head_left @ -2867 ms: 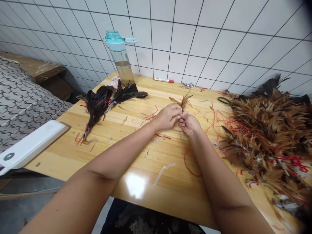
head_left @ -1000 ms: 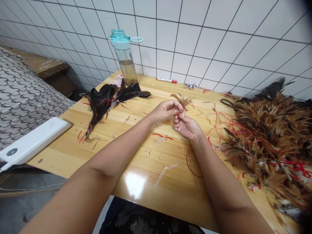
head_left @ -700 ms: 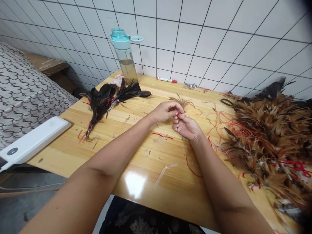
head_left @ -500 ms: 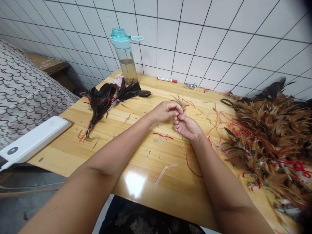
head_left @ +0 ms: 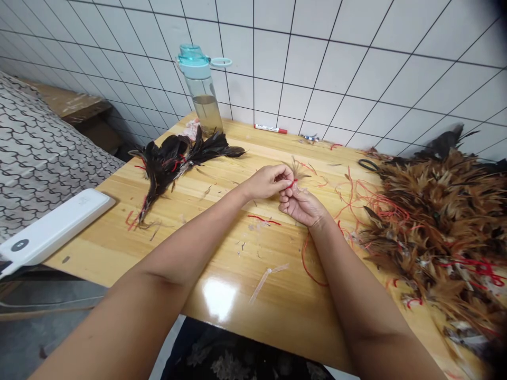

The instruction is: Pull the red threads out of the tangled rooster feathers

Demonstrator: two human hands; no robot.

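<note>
Above the middle of the wooden table (head_left: 232, 248), my two hands meet with their fingertips close together. A small brown feather tuft (head_left: 299, 171) fans out from between them, with a short red string (head_left: 292, 184) across its base. My left hand (head_left: 270, 181) pinches at the string and the tuft's base, thumb against the fingers. My right hand (head_left: 303, 206), palm turned up and fingers curled, closes at the same spot; its grip is partly hidden, and it appears to hold the red string. A cut piece of red string (head_left: 264, 220) lies on the wood below.
Brown feathers (head_left: 447, 206) heap up at the right beside tangled red string (head_left: 374, 200). Black feather bundles (head_left: 162, 169) lie at the left, near a water bottle (head_left: 204, 95). A red marker (head_left: 270, 129) lies by the tiled wall. A white power bank (head_left: 59, 224) juts over the left edge.
The fingers of both hands have shifted slightly around the red string, and the feather tuft has tilted a little. Both arms stay nearly in place.
</note>
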